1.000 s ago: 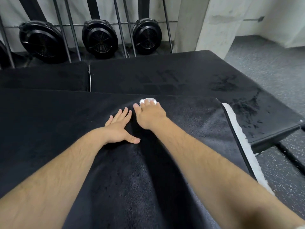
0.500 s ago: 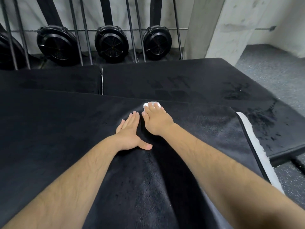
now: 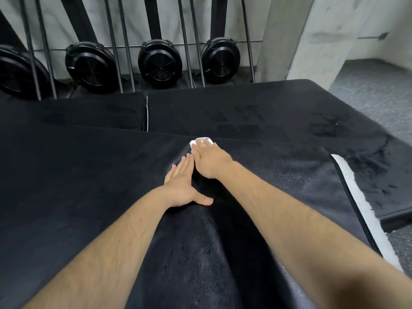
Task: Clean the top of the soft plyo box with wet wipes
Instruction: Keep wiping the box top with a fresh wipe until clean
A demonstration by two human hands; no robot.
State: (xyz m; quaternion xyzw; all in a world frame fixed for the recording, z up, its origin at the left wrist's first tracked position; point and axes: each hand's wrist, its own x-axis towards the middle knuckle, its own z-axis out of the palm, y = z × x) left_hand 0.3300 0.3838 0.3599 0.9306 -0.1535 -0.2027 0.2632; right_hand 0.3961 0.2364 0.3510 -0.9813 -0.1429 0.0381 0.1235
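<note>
Head view. Beyond the box, two lower black mats (image 3: 245,112) are lying side by side, with a thin seam running between them. Behind those, a row of round black fan housings (image 3: 159,63) is sitting on the floor among slanted metal bars (image 3: 187,41), in front of a pale wall. A concrete pillar (image 3: 283,36) is standing far right, with grey speckled floor (image 3: 379,90) beside it. Nothing is lying on the box top between the hands and its edges.

The soft box (image 3: 89,197) is filling the near frame, its black top facing up. Its far edge is running left to right across the frame; its right edge, trimmed by a white strip (image 3: 361,204), is running from far to near. The box is running out of frame at left and bottom, so its long axis cannot be told.

The wet wipe (image 3: 201,140) is showing as a small white folded wad at the far edge of the box top, its wider side lying along that edge.

The right hand (image 3: 211,159) is pressing down on the wipe, fingers laid over it, not curled round it; the wipe is peeking out past the fingertips. The left hand (image 3: 182,184) is resting flat just beside and nearer, palm down, fingers straight and together, thumb spread rightward, holding nothing.
</note>
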